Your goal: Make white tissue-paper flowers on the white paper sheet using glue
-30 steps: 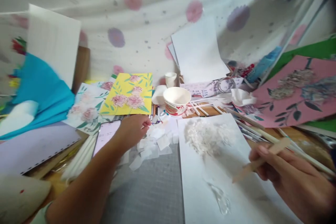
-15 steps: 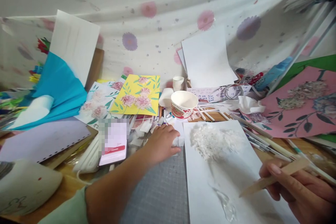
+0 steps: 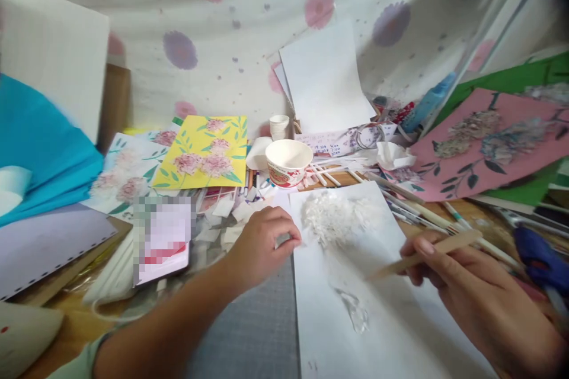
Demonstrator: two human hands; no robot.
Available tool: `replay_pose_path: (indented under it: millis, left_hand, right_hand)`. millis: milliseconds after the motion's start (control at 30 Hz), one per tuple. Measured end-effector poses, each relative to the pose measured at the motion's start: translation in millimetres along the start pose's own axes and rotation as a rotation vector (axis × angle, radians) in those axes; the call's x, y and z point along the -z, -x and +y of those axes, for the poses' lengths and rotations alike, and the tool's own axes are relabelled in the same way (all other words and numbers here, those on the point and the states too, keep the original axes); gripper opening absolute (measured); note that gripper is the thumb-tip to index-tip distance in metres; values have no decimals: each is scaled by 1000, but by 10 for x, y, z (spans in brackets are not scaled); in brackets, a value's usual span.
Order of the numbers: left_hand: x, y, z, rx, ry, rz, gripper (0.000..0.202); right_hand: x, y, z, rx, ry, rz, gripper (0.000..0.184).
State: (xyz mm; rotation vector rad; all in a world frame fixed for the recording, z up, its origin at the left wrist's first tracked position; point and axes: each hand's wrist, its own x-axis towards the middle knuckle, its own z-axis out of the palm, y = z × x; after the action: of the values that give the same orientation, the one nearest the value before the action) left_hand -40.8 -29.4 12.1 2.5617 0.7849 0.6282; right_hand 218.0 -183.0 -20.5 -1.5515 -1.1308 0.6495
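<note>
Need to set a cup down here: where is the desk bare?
Bare: the grey mat between the left forearm and the white sheet, and that sheet's lower part, between the clear blob and the right hand holding a stick. Crowded: scraps, bowl and flower cards behind the left hand.

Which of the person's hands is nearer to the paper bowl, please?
Left. The left hand lies just in front of the paper bowl; the right hand, gripping a wooden stick, is farther away, off to the bowl's right.
</note>
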Motion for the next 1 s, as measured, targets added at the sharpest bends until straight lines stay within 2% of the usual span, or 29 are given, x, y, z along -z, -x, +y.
replay_pose_path:
  millis: [133, 300, 500, 733, 1000]
  left_hand:
    - [-208, 56, 209, -115, -17, -88, 11]
    - [-322, 80, 307, -149, -30, -199, 11]
    - [-310, 92, 351, -136, -32, -263, 11]
    - [-337, 149, 403, -184, -31, -307, 10]
    - [-350, 151, 417, -206, -36, -325, 10]
  right_hand:
    - [-78, -6, -252, 110, -114, -68, 25]
    - [-165, -30, -450, 207, -13, -159, 32]
    - [-211, -29, -458, 220, 6, -205, 28]
    - [-310, -3, -451, 256, -7, -348, 30]
    - [-383, -24, -468, 273, 101, -491, 29]
